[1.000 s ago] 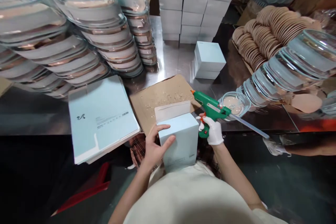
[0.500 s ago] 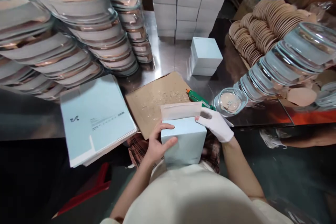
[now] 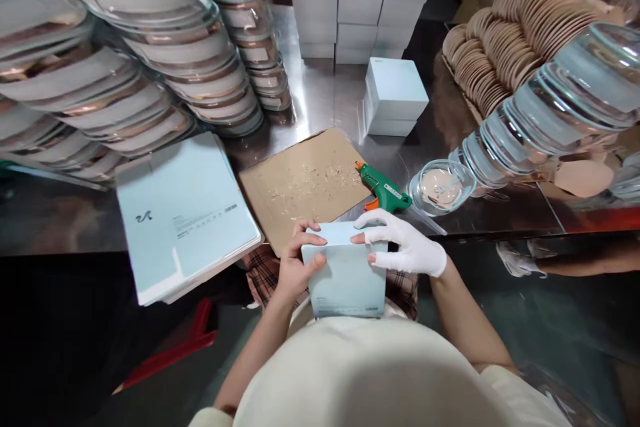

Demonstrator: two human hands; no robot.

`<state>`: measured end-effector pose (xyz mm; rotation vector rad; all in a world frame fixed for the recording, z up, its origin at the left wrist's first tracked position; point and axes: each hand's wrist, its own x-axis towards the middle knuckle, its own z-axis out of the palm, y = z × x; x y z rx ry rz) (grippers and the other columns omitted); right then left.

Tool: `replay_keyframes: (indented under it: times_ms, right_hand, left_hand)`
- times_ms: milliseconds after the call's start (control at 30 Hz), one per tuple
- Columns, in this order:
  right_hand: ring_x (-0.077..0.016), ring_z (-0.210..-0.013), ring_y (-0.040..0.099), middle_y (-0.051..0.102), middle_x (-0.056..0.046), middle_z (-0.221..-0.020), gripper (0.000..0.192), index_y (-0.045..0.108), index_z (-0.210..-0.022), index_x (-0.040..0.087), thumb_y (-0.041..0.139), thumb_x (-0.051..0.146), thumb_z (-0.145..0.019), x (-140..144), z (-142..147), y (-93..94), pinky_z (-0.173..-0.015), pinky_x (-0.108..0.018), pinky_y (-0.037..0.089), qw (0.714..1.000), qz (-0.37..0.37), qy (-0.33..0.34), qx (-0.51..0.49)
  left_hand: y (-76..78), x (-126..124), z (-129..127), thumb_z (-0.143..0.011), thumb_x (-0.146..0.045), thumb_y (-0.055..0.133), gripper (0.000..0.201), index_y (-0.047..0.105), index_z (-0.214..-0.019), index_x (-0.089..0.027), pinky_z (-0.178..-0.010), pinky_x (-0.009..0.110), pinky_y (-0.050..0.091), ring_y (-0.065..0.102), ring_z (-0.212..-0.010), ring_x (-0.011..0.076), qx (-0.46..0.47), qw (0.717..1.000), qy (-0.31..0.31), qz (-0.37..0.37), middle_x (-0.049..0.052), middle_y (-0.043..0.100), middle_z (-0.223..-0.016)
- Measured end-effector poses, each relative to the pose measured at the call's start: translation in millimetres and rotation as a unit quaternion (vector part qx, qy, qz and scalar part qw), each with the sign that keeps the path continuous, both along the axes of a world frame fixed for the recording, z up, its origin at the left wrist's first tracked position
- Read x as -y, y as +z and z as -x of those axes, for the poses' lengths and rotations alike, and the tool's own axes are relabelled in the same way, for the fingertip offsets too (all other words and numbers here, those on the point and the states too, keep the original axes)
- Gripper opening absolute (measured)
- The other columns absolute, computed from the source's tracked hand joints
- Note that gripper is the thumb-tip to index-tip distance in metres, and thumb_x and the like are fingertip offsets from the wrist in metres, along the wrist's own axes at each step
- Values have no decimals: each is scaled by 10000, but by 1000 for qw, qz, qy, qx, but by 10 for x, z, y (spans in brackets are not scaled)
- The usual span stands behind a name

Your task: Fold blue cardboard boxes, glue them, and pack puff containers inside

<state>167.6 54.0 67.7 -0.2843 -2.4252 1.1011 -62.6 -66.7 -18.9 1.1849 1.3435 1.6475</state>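
— So, what are the hands doing?
— Both are on the box, held at the table edge against the person's front. The left hand, bare, clasps its left side, fingers curled over the top rim. The right hand, in a white glove, lies flat with fingers spread across the top.
— And around them?
— Just beyond, the glue gun lies on the steel table, beside a cardboard sheet speckled with glue. Flat blue cartons overhang the near edge at left.
— Any room?
— Little. Stacked clear cases crowd the left, more lean in from the right; one closed box stands in the bare middle strip.
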Motion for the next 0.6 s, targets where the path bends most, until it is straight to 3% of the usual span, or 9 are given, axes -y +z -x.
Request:
replay_keyframes:
  times_ms: [67, 167, 233, 267, 300, 367, 433, 500, 600]
  right_hand:
    - [-226, -1313, 621, 644, -126, -1361, 302, 729, -1295, 260, 685, 367, -1016, -2, -45, -30, -1153, -447, 509, 1000, 6, -13, 5]
    - [-271, -1288, 650, 618, -162, -1435, 572, 695, -1331, 249, 801, 592, -885, 104, -258, -132, -1065, -456, 575, 981, 88, -172, -21]
    - [-245, -1035, 739, 726, -154, -1213, 693, 720, -1229, 199, 779, 748, -810, 264, -414, -210, -857, -372, 640, 948, 200, -247, -19]
    - [-222, -890, 747, 761, -132, -1064, 725, 740, -1157, 178, 762, 798, -782, 359, -468, -243, -753, -330, 638, 935, 261, -239, 3]
    - [-205, -786, 735, 773, -112, -950, 737, 760, -1089, 164, 758, 823, -759, 455, -497, -266, -688, -308, 627, 925, 311, -216, 33]
    - [-205, -711, 722, 788, -101, -870, 725, 793, -1004, 155, 802, 818, -710, 609, -483, -271, -655, -312, 626, 907, 354, -219, 55]
    - [-214, -704, 729, 803, -92, -878, 596, 813, -978, 172, 810, 731, -770, 668, -411, -198, -664, -328, 639, 893, 311, -325, 4]
    - [-226, -739, 752, 806, -80, -866, 415, 825, -950, 198, 760, 602, -879, 626, -334, -42, -718, -340, 653, 905, 205, -372, -24]
    - [-221, -921, 787, 812, -61, -916, 248, 837, -954, 262, 700, 469, -948, 435, -268, 270, -919, -332, 639, 973, -2, -229, 42]
  left_hand:
    - [47, 23, 0, -805, -748, 767, 534, 694, -787, -220, -900, 410, 546, 654, -1065, 269, 1, 1000, 10, 5, 91, 641, -1057]
    - [175, 62, 72, -835, -684, 784, 468, 681, -835, -227, -946, 412, 529, 658, -1071, 252, -32, 993, 111, -33, 66, 651, -1078]
    - [279, 77, 131, -876, -618, 782, 385, 652, -948, -262, -1021, 409, 505, 646, -1117, 229, -18, 964, 244, -104, 27, 652, -1123]
    - [324, 77, 144, -909, -598, 756, 351, 630, -1015, -289, -1063, 405, 493, 631, -1163, 220, 5, 942, 305, -138, 7, 647, -1161]
    - [361, 72, 139, -942, -608, 711, 338, 605, -1074, -316, -1098, 406, 485, 613, -1217, 220, 31, 925, 344, -158, -6, 640, -1206]
    - [405, 54, 84, -979, -708, 577, 402, 572, -1144, -342, -1137, 439, 495, 588, -1311, 254, 60, 923, 351, -145, 2, 622, -1297]
    - [438, 42, 6, -951, -792, 524, 529, 579, -1176, -317, -1162, 508, 499, 547, -1417, 322, 17, 940, 324, -104, 60, 589, -1409]
    - [508, 44, -40, -842, -784, 704, 673, 570, -1288, -297, -1217, 593, 444, 413, -1554, 386, -100, 939, 309, -113, 121, 504, -1550]
    - [718, 37, -5, -612, -624, 977, 1029, 506, -1473, -315, -1295, 761, 174, 217, -1645, 457, -342, 907, 196, -149, 153, 433, -1656]
